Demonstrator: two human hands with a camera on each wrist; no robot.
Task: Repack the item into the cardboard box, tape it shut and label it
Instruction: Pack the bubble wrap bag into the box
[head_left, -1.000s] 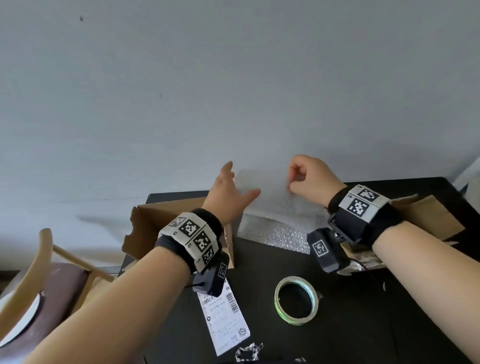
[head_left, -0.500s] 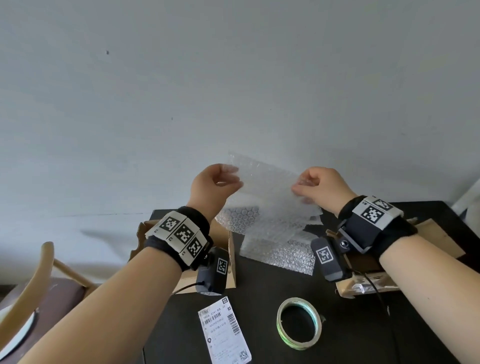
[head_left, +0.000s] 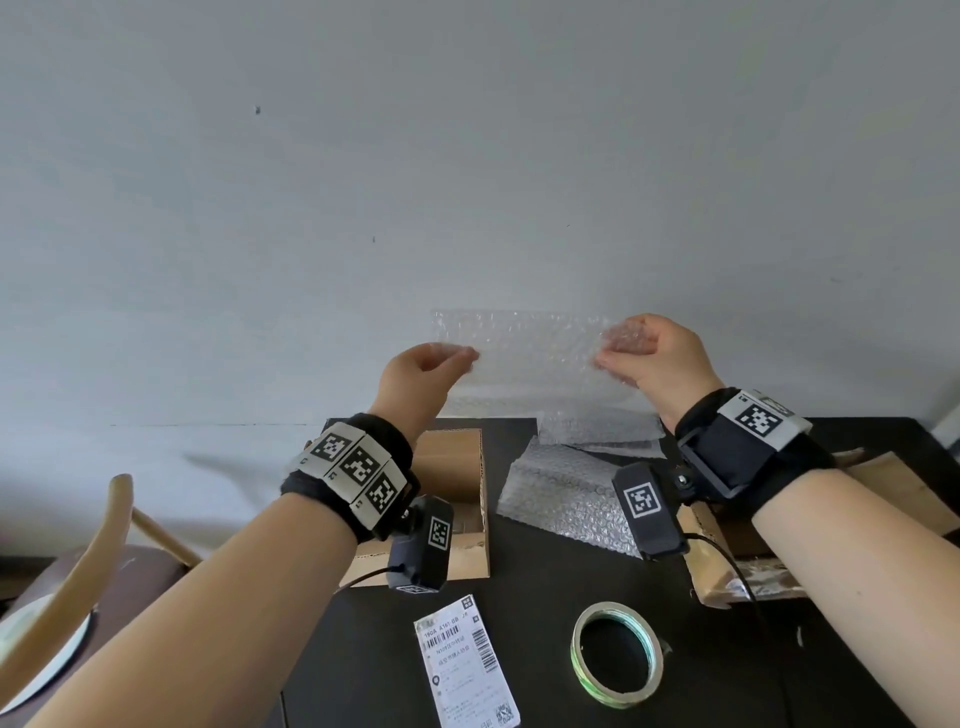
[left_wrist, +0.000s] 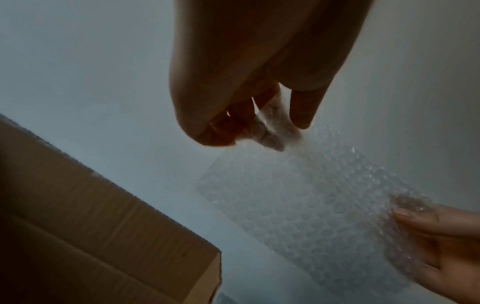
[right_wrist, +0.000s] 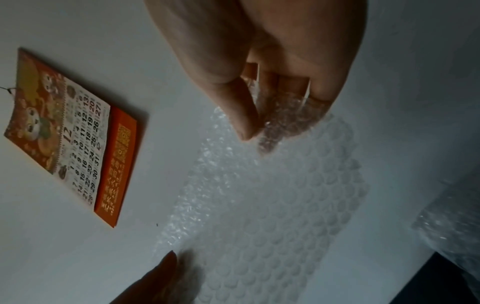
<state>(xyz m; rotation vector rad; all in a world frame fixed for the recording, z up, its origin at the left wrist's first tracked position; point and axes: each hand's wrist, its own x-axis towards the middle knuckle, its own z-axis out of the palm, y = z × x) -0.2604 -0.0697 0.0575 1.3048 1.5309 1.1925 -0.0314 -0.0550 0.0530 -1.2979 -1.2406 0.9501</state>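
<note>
- Nearest on the black tabletop lies a roll of tape, flat, its inner edge greenish; just left of the tape lies a white shipping label with barcodes, face up.
- Beyond the label, left of the tape, an open cardboard box sits with the left wrist partly hiding it; what it holds cannot be told.
- Straight beyond the tape, a folded stack of bubble wrap rests on the tabletop, with a few more loose pieces behind it.
- Right of the tape and further back, torn brown cardboard and crumpled film lie under the right forearm; that pile is probably opened packaging, though the arm covers most of it.
- Above the stack, both hands hold one clear sheet of bubble wrap spread upright between them, clear of the tabletop.
- Left hand: thumb and curled fingers pinch the sheet's left edge.
- Right hand: thumb in front and fingers behind pinch the sheet's upper right corner.
- Farthest is the pale wall behind the sheet; the right wrist view shows a red-and-orange calendar hanging on it.
</note>
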